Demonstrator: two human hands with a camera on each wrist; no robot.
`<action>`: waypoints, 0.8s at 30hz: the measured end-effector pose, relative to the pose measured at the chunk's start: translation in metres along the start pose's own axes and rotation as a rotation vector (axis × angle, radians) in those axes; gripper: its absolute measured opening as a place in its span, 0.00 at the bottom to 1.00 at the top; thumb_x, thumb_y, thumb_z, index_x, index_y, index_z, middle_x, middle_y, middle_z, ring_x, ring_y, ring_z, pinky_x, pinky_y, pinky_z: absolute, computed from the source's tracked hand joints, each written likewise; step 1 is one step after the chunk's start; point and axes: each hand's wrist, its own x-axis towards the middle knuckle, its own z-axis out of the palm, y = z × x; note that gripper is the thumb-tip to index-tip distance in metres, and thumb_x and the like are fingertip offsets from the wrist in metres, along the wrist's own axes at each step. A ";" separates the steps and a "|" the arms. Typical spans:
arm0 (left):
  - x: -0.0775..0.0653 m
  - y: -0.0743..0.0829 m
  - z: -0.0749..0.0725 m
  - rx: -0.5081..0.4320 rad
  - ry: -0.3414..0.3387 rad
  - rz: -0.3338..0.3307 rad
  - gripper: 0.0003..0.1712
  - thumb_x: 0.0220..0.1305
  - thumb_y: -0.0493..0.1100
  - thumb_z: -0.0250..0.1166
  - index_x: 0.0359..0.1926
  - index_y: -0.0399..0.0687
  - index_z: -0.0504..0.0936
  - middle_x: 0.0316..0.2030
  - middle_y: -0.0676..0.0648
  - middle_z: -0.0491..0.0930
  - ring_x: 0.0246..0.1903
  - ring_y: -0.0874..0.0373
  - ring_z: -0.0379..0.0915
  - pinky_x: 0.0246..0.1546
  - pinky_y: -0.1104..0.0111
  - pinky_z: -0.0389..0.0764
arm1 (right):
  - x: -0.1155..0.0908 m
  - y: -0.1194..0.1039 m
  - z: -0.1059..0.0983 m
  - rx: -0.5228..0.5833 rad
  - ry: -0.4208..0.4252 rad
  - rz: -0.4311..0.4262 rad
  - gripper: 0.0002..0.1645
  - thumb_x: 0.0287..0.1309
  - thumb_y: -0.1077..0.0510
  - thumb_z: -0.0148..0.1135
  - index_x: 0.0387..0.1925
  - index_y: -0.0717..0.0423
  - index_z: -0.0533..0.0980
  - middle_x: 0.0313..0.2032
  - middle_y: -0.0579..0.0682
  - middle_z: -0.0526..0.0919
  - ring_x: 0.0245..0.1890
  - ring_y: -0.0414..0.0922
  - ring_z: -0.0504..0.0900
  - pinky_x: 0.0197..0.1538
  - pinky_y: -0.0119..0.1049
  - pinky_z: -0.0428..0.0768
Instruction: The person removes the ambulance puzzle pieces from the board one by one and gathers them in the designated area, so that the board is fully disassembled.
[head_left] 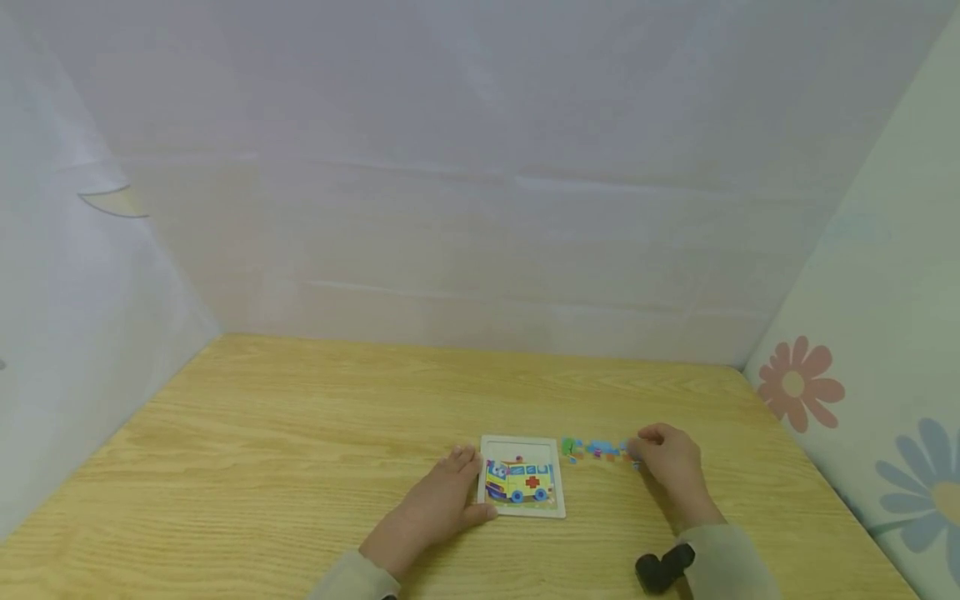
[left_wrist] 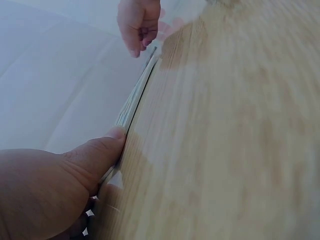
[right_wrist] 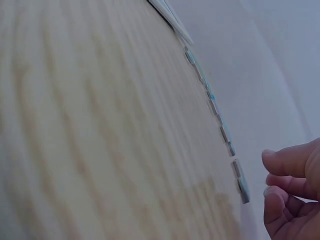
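Observation:
A white-framed picture puzzle board (head_left: 522, 443) lies on the table with a yellow ambulance picture in its lower part. Its upper part shows a pale bare area. My left hand (head_left: 442, 500) rests against the board's left side, its fingers along that edge and the thumb at the lower left corner. In the left wrist view, the thumb (left_wrist: 97, 155) touches the frame's edge. Loose blue, green and orange puzzle pieces (head_left: 602, 448) lie right of the board. Over their right end hovers my right hand (head_left: 671, 467), fingers bent and apart, with nothing visible between the fingertips.
The wood-grain table (head_left: 300, 433) extends around the board. A pale sheet (head_left: 480, 208) rises behind it, and a flower-printed sheet (head_left: 885, 333) stands along the right side. A black device (head_left: 663, 569) is at the right sleeve.

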 end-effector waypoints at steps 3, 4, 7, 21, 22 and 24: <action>-0.001 0.000 0.000 -0.002 0.000 0.001 0.44 0.58 0.60 0.60 0.65 0.34 0.62 0.67 0.35 0.57 0.67 0.40 0.50 0.66 0.51 0.56 | -0.003 -0.009 -0.001 0.012 0.000 -0.008 0.25 0.60 0.52 0.58 0.51 0.68 0.72 0.48 0.65 0.76 0.48 0.58 0.75 0.46 0.48 0.78; -0.001 0.000 -0.001 -0.003 0.001 0.001 0.44 0.58 0.60 0.60 0.65 0.33 0.62 0.67 0.35 0.57 0.67 0.40 0.50 0.66 0.51 0.56 | -0.004 -0.012 -0.001 0.021 -0.002 -0.009 0.25 0.60 0.51 0.57 0.51 0.67 0.71 0.49 0.65 0.76 0.48 0.59 0.74 0.46 0.48 0.78; -0.001 0.001 -0.001 -0.006 0.002 0.005 0.44 0.58 0.60 0.60 0.65 0.33 0.62 0.67 0.35 0.57 0.67 0.40 0.50 0.66 0.51 0.56 | -0.009 -0.023 0.000 0.066 -0.008 -0.015 0.25 0.60 0.51 0.57 0.52 0.67 0.71 0.47 0.64 0.77 0.46 0.58 0.75 0.46 0.47 0.78; -0.001 -0.002 0.002 -0.018 0.015 0.011 0.45 0.58 0.61 0.60 0.65 0.33 0.62 0.67 0.34 0.57 0.67 0.40 0.50 0.66 0.50 0.56 | -0.020 -0.048 0.025 0.220 -0.041 -0.084 0.19 0.59 0.58 0.59 0.48 0.67 0.74 0.43 0.58 0.80 0.41 0.48 0.78 0.43 0.39 0.81; -0.001 -0.002 0.002 -0.017 0.018 0.012 0.45 0.58 0.61 0.60 0.65 0.33 0.62 0.67 0.34 0.57 0.67 0.40 0.50 0.66 0.50 0.56 | -0.020 -0.050 0.027 0.220 -0.041 -0.089 0.18 0.59 0.58 0.59 0.48 0.66 0.74 0.43 0.57 0.80 0.41 0.47 0.78 0.43 0.38 0.80; 0.000 -0.002 0.002 -0.013 0.021 0.014 0.44 0.58 0.60 0.60 0.65 0.33 0.62 0.67 0.34 0.57 0.67 0.40 0.51 0.66 0.50 0.56 | -0.021 -0.054 0.032 0.219 -0.043 -0.102 0.18 0.59 0.59 0.59 0.48 0.66 0.75 0.42 0.56 0.81 0.42 0.47 0.78 0.43 0.37 0.80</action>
